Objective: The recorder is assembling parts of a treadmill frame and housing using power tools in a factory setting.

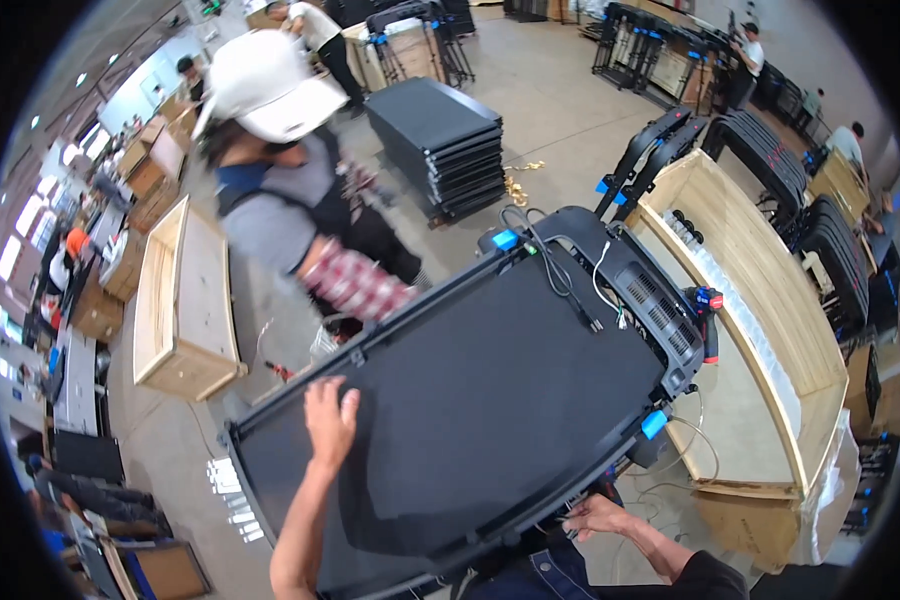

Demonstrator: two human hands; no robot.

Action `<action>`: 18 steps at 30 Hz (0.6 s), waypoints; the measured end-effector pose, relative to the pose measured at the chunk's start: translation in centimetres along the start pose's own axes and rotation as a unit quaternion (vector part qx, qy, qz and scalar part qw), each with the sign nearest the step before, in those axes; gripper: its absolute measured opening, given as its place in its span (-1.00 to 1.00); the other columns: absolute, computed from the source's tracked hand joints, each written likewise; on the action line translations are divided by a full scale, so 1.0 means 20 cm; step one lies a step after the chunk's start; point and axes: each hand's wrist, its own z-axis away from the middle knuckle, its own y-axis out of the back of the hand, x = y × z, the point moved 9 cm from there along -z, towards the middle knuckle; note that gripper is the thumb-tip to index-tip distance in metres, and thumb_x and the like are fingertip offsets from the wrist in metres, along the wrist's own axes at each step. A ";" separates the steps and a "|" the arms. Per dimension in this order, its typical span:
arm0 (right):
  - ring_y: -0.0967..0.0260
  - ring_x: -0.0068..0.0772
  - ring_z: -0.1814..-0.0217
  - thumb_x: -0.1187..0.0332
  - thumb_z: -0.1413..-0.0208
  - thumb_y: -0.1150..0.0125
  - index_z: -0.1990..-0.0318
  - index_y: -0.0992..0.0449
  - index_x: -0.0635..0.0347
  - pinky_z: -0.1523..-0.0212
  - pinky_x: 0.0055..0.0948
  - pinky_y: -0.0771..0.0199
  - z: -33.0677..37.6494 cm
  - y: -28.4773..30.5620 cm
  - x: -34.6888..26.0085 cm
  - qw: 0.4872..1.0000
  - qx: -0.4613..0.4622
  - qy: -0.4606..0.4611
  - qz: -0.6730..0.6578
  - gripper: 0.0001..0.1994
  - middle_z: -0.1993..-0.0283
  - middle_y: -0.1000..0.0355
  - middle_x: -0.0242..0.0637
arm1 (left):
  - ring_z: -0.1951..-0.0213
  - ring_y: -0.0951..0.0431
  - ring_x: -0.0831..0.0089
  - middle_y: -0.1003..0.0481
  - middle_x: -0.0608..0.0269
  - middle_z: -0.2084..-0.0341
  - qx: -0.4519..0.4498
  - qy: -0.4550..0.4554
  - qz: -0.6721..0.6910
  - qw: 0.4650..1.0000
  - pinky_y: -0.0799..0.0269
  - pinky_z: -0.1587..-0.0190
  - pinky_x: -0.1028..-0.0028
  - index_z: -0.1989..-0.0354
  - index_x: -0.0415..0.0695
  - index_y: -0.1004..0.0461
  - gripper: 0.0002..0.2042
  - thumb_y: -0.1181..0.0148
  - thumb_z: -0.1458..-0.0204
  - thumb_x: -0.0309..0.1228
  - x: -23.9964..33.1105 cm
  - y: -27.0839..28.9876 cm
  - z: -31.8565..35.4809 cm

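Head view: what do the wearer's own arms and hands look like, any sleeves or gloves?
Both hands are bare, no gloves. The left hand comes in on a bare forearm with no sleeve visible. The right hand has a bare forearm ending in a dark sleeve pushed up near the elbow. No watch or rings can be made out.

Bright even light; fisheye-bent, dark rim

The matt black belt deck (470,400) looks rubbery with plastic trim; the open crate (770,300) is bare wood.
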 end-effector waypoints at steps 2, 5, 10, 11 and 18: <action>-0.56 -0.46 0.45 0.29 -0.16 -0.37 0.09 -0.59 0.36 0.39 -0.47 -0.59 0.16 -0.15 -0.17 0.993 -0.098 0.034 0.055 -0.70 0.35 -0.57 -0.23 | -0.14 -0.37 -0.03 -0.42 -0.03 -0.07 -0.040 0.023 -0.004 0.999 -0.24 -0.23 0.10 -0.06 -0.14 -0.48 -0.63 -0.25 -0.12 -0.25 0.01 -0.05 0.37; -0.53 -0.51 0.48 0.27 -0.18 -0.34 0.21 -0.60 0.29 0.43 -0.47 -0.51 0.31 -0.17 -0.60 0.980 -0.029 0.198 -0.004 -0.77 0.38 -0.56 -0.28 | -0.31 -0.25 -0.01 -0.34 -0.02 -0.24 -0.040 0.047 -0.068 0.996 -0.08 -0.37 0.07 -0.20 -0.10 -0.42 -0.55 -0.18 -0.16 -0.21 0.11 0.05 0.75; -0.57 -0.40 0.42 0.28 -0.34 -0.08 -0.39 -0.05 0.37 0.35 -0.45 -0.65 0.37 -0.04 -0.84 0.925 0.172 0.288 -0.180 -0.41 0.10 -0.57 0.00 | -0.36 -0.19 0.01 -0.28 -0.01 -0.31 -0.039 0.107 -0.056 0.992 0.02 -0.41 0.06 -0.24 -0.10 -0.39 -0.53 -0.12 -0.21 -0.15 0.10 0.23 1.08; -0.56 -0.41 0.45 0.30 -0.34 -0.08 -0.38 -0.08 0.36 0.39 -0.46 -0.64 0.38 -0.09 -0.76 0.935 0.166 0.291 -0.118 -0.44 0.16 -0.58 -0.02 | -0.36 -0.19 0.01 -0.28 -0.01 -0.31 -0.036 0.115 -0.053 0.991 0.02 -0.41 0.06 -0.24 -0.10 -0.39 -0.53 -0.12 -0.21 -0.15 0.07 0.26 1.14; -0.60 -0.21 0.21 0.23 -0.14 -0.27 -0.24 -0.39 0.22 0.19 -0.27 -0.59 0.22 0.10 0.17 0.908 0.198 0.119 0.350 -0.48 0.14 -0.59 -0.06 | -0.31 -0.28 0.03 -0.37 -0.02 -0.23 0.001 0.192 -0.035 0.981 -0.11 -0.35 0.13 -0.14 -0.15 -0.47 -0.58 -0.17 -0.17 -0.19 0.26 0.41 1.59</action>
